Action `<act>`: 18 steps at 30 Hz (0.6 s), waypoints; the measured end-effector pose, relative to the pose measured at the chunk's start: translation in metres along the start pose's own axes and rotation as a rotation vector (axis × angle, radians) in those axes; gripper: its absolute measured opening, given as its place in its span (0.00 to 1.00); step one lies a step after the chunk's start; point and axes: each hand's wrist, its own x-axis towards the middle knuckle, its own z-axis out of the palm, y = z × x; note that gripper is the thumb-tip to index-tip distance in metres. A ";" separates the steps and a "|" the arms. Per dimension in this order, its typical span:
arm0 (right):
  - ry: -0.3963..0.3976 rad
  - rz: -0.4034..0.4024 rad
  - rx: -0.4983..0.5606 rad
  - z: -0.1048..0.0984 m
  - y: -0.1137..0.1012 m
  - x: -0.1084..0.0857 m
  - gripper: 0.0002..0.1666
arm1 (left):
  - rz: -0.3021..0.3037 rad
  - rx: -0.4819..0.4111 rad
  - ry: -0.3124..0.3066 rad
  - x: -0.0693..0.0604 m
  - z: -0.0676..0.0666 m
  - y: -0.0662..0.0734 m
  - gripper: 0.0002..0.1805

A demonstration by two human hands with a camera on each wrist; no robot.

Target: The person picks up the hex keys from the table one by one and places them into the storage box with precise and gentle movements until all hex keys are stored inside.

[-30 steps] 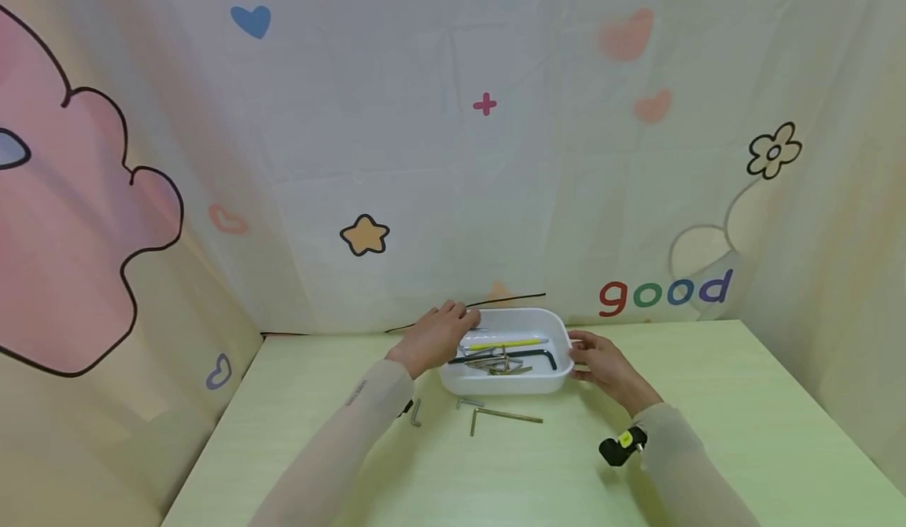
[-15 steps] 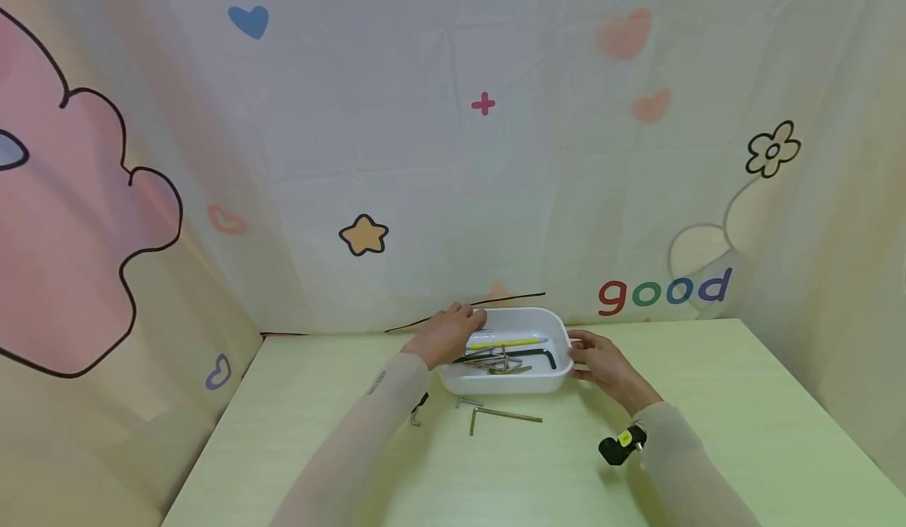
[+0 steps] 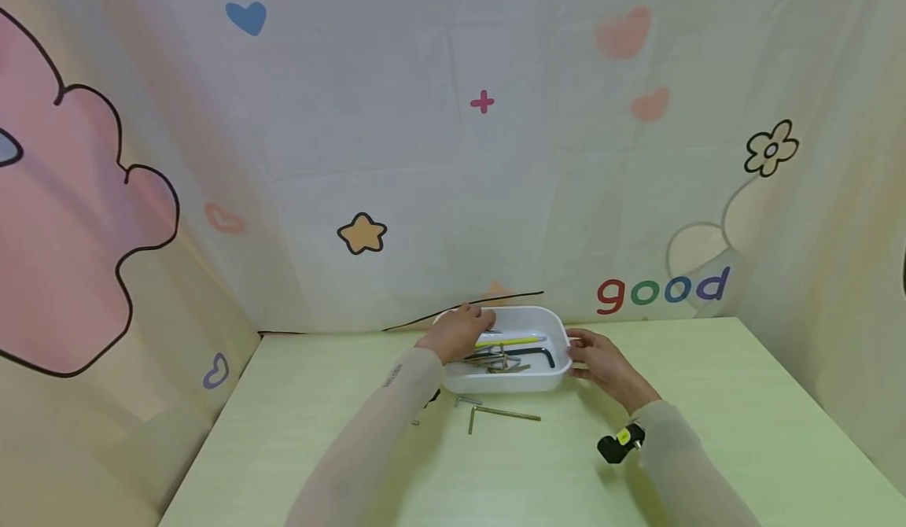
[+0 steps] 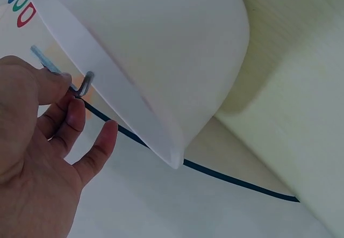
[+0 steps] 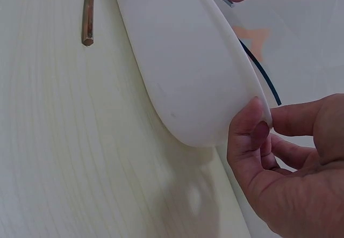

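My left hand [image 3: 458, 334] is over the left part of a white plastic tray [image 3: 510, 383]. Its thumb and fingers pinch a small silver hex key [image 4: 45, 60], seen with its bent end near the tray's rim in the left wrist view. At the opposite end, my right hand [image 3: 602, 362] grips the tray's rim between thumb and fingers. Inside lie a large black hex key [image 3: 546, 351], a slim yellow pen-like stick [image 3: 520, 341] and a heap of silver and brass-coloured hex keys [image 3: 499, 363]. My left hand covers some of the contents.
Just in front of the tray, a long brass-coloured hex key [image 3: 506, 414] and a short silver one [image 3: 467, 401] lie on the pale table [image 3: 552, 480]. Another key's end [image 3: 415, 422] shows beside my left sleeve. A printed curtain [image 3: 425, 157] hangs close behind the tray.
My left hand has moved rightward over the tray, and its forearm now hides most of the silver key lying at the left. My right hand keeps its place on the rim.
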 end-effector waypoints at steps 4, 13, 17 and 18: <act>-0.003 0.001 0.004 -0.001 0.000 0.000 0.30 | 0.012 0.021 0.009 0.002 0.002 0.001 0.13; 0.009 0.001 0.004 0.001 -0.001 -0.001 0.30 | 0.002 0.014 0.004 0.001 0.006 -0.001 0.17; 0.010 -0.008 0.013 0.001 0.000 -0.001 0.29 | 0.015 0.030 0.029 -0.004 0.003 0.001 0.17; 0.011 -0.009 0.014 0.001 0.000 -0.001 0.29 | 0.021 0.035 0.038 -0.005 0.002 0.001 0.17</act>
